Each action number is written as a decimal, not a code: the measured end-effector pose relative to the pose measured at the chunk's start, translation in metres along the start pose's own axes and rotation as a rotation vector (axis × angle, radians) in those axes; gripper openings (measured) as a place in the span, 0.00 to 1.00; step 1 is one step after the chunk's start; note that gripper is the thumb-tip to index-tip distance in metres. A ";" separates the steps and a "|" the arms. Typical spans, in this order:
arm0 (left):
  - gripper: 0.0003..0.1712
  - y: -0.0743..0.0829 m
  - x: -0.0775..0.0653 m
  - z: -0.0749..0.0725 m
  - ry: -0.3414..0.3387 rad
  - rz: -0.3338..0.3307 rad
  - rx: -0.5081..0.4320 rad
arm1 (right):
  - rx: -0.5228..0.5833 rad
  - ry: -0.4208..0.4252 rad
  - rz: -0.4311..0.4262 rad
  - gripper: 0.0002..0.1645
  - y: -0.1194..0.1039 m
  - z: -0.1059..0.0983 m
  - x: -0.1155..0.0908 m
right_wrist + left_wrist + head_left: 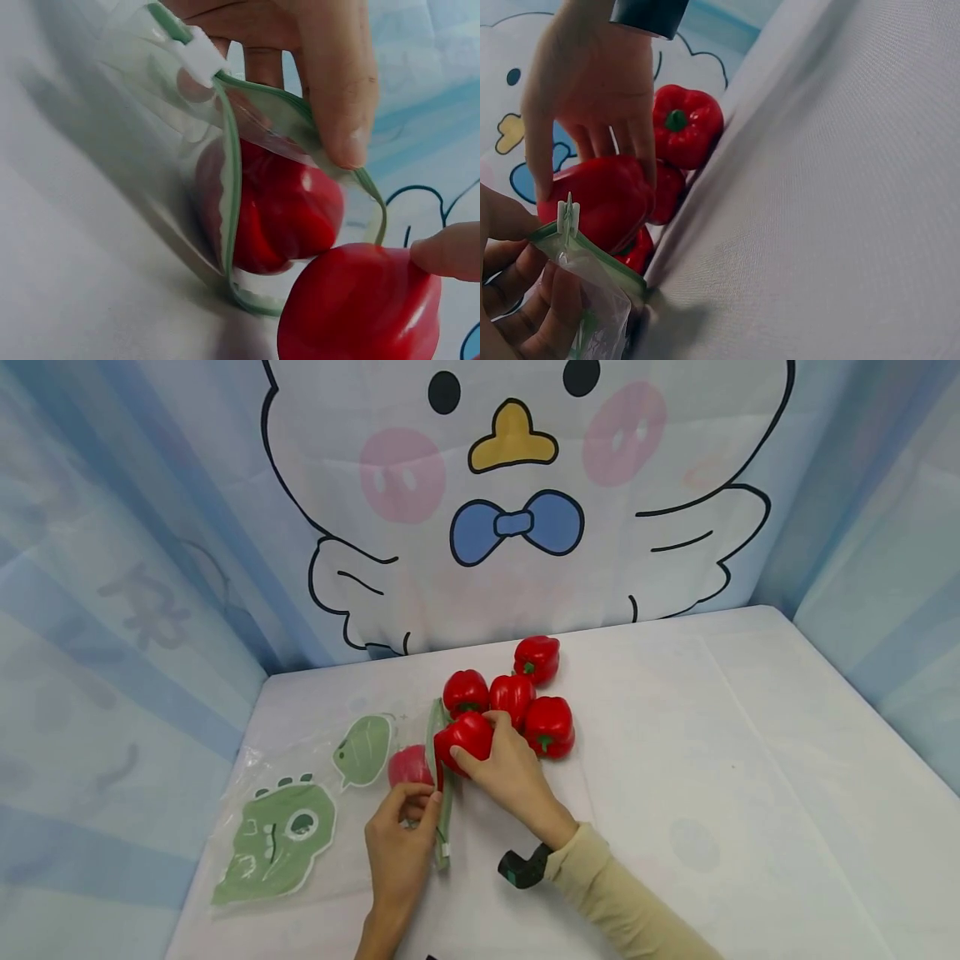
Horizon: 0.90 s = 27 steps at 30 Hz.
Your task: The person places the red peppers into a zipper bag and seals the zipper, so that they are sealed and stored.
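My left hand (pixel 401 847) pinches the green-edged rim of a clear zip bag (pixel 442 827), close to its white slider (pixel 201 56). The bag's mouth gapes open in the right wrist view. Inside it lies one red bell pepper (pixel 277 206), seen through the plastic. My right hand (pixel 517 777) grips another red bell pepper (pixel 467 742) between thumb and fingers, right at the bag's mouth. In the left wrist view this held pepper (pixel 604 202) overlaps the bag's rim.
Several more red bell peppers (pixel 549 727) cluster on the white table (pixel 712 793) just beyond my right hand. The bag's body, printed with a green dinosaur (pixel 281 839), spreads flat to the left. A curtain with a cartoon figure (pixel 517 527) hangs behind the table's far edge.
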State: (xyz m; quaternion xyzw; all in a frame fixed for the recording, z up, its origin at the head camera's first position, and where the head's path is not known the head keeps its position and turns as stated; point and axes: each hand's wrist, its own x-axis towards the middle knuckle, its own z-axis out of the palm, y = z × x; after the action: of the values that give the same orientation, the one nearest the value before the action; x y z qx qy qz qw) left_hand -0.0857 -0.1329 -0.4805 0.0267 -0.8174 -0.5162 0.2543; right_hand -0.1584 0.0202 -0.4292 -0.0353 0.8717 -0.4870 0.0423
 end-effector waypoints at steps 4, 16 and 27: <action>0.09 0.000 0.000 0.000 -0.002 -0.009 0.000 | 0.000 0.002 0.011 0.44 0.001 0.003 0.000; 0.09 -0.001 0.000 0.000 -0.011 0.005 0.007 | 0.049 -0.051 0.000 0.44 0.014 0.004 0.004; 0.09 -0.002 0.000 0.000 -0.003 0.012 0.004 | 0.102 -0.154 0.060 0.42 0.018 -0.004 0.007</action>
State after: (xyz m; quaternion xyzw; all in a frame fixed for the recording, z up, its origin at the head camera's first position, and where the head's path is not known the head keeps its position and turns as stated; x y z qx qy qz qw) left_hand -0.0865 -0.1344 -0.4824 0.0218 -0.8189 -0.5132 0.2562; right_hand -0.1657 0.0323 -0.4429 -0.0442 0.8407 -0.5249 0.1256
